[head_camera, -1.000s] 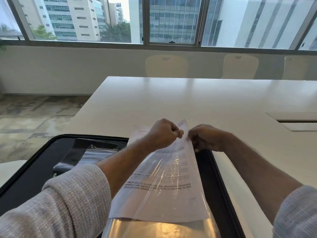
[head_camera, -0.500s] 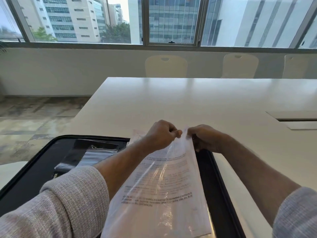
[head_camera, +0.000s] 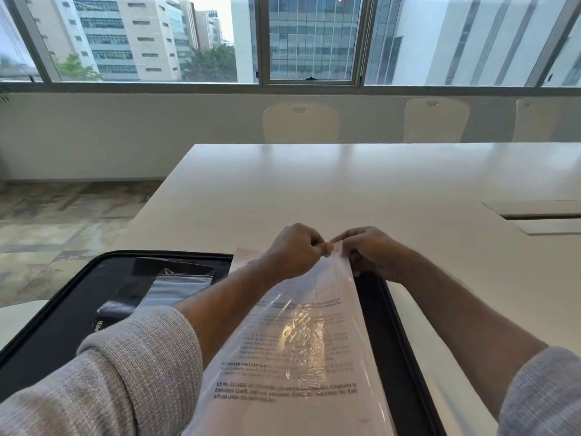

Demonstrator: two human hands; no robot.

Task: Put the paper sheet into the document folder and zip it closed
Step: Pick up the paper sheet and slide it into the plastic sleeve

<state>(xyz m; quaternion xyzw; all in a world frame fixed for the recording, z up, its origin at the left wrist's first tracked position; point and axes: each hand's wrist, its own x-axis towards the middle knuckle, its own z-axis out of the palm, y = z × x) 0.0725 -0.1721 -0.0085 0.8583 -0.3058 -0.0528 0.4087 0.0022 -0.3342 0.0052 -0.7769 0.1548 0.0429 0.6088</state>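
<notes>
On the long white surface [head_camera: 345, 184], near edge: open black zip case [head_camera: 63, 325] with dark pouches inside. Clear plastic document folder [head_camera: 352, 325] lies over its right side, printed white paper sheet [head_camera: 283, 382] already inside. Left hand [head_camera: 295, 250] and right hand [head_camera: 371, 253] meet at the folder's far top edge; each grip pinches that edge.

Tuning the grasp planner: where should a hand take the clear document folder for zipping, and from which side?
Grip the far top edge of the clear document folder, pinching from both sides as the left hand and right hand do. The film is limp, and the paper sheet fills the body, so probably only the edge strip gives purchase.
</notes>
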